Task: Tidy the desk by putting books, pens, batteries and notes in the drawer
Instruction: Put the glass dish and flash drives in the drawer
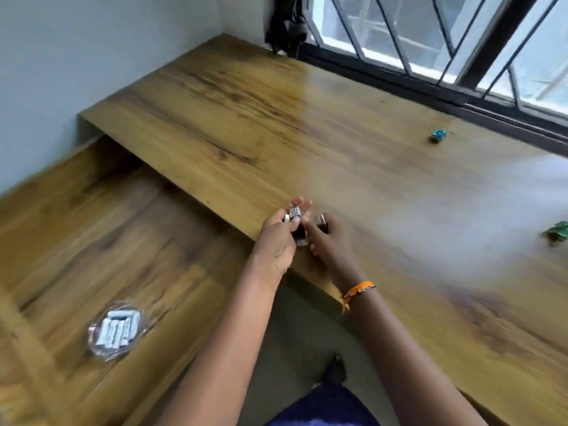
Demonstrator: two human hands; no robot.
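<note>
Reaching forward from the bottom of the view, both bare forearms met over the front edge of the bench (307,133). The left hand (278,238) was cupped, thumb pressed over a small cluster of batteries (294,214) lying across its fingers; motion blur kept me from counting them, though at least two metal-capped ends showed. The right hand (329,241), an orange thread band (358,289) on its wrist, curled its grip round another battery (321,221), just beside the left hand's cluster, the two hands touching at the fingertips.

Down to the left, the open drawer (92,226) held one clear round dish (115,330) with about six pale batteries laid side by side.

Farther across the bench lay one small blue-green object (437,136) near the window (461,41), and one green object (558,230) at the right edge, both well apart from the hands and too blurred to name. One dark cloth (285,26) hung at the far corner.
</note>
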